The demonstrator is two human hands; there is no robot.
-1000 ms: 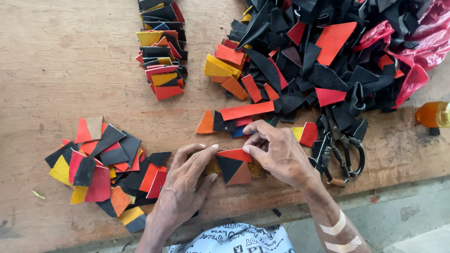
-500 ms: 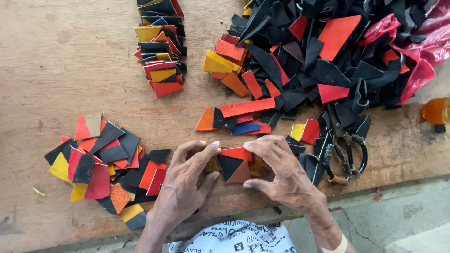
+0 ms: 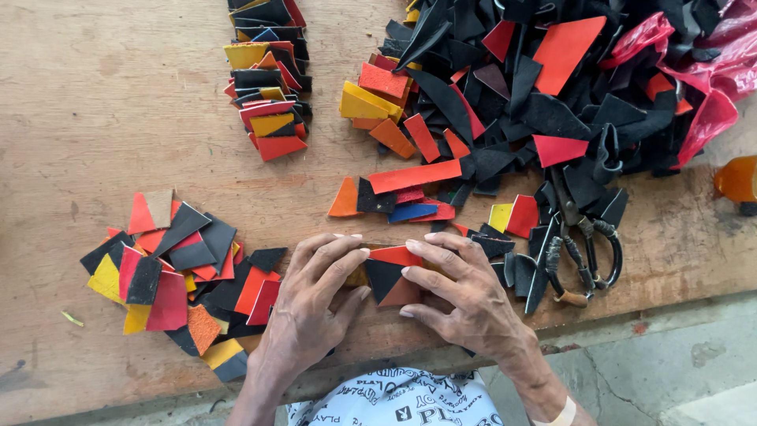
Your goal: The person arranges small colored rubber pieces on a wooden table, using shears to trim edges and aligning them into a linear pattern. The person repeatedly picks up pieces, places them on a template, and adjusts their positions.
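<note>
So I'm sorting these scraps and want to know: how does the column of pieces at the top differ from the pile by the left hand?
The column of pieces lies as a neat overlapping row running up out of view; the pile is spread loosely, pieces at all angles. The column lies apart from both hands; the pile reaches the left hand. Both hold black, red, orange and yellow scraps on the wooden table.

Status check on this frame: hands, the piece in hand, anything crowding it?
Left hand and right hand both press on a small red-and-black stack. Stack flat on table. Scissors lie right of it, apart.
</note>
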